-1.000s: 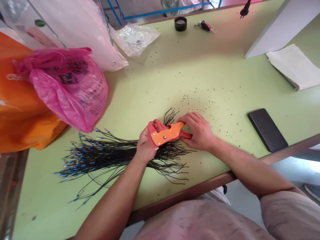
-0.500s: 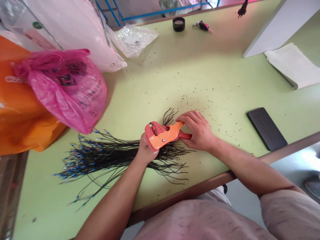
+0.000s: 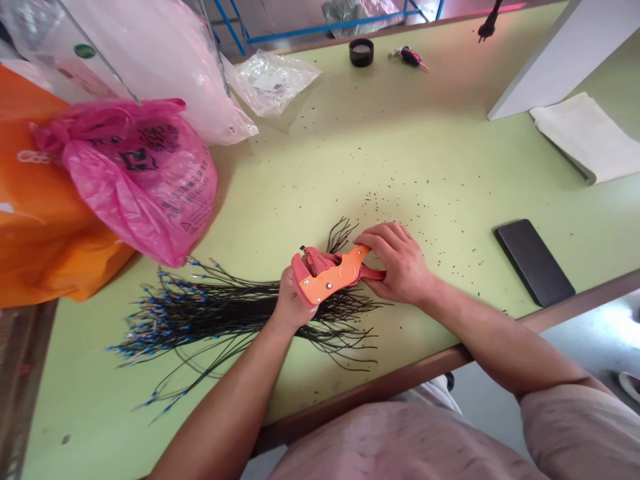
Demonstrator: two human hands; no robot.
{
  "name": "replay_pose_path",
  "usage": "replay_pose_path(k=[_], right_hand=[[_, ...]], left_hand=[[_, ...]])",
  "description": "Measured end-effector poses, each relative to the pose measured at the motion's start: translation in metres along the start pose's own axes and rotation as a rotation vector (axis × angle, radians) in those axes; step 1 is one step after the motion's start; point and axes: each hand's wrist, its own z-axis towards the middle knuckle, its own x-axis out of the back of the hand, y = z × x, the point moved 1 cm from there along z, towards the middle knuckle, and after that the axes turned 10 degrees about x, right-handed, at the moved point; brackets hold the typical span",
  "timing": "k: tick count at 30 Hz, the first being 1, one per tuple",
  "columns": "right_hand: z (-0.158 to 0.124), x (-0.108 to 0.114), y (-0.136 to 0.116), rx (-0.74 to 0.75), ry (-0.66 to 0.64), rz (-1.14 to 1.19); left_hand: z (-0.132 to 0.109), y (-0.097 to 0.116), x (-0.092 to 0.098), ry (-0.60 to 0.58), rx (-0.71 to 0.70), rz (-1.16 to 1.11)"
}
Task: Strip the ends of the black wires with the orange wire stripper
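Evidently squeeze work; judged best done evenly, the tool (image 3: 326,285) steady and the left hand (image 3: 291,301) clear of its jaws. Tool: one, orange and red, slotted head, above the wires (image 3: 223,308), clasped at the handles by the right hand (image 3: 397,261). Left hand: at the tool's head, over the wires; fingers hidden, grip cannot be told. Wires: black, loose bundle, blue near one end. Scraps (image 3: 369,195): black, beyond the wires.
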Motion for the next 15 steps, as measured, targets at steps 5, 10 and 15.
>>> replay_pose_path(k=[5, 10, 15], right_hand=[[0.0, 0.0, -0.001, -0.007, -0.004, 0.016], [0.0, 0.002, -0.001, -0.011, -0.017, 0.027], [0.001, 0.003, 0.0, -0.044, -0.05, 0.027]], left_hand=[[-0.003, 0.005, -0.005, 0.033, 0.06, -0.04], [-0.002, 0.007, -0.009, 0.046, 0.057, -0.101], [-0.002, 0.008, -0.011, 0.056, 0.013, -0.076]])
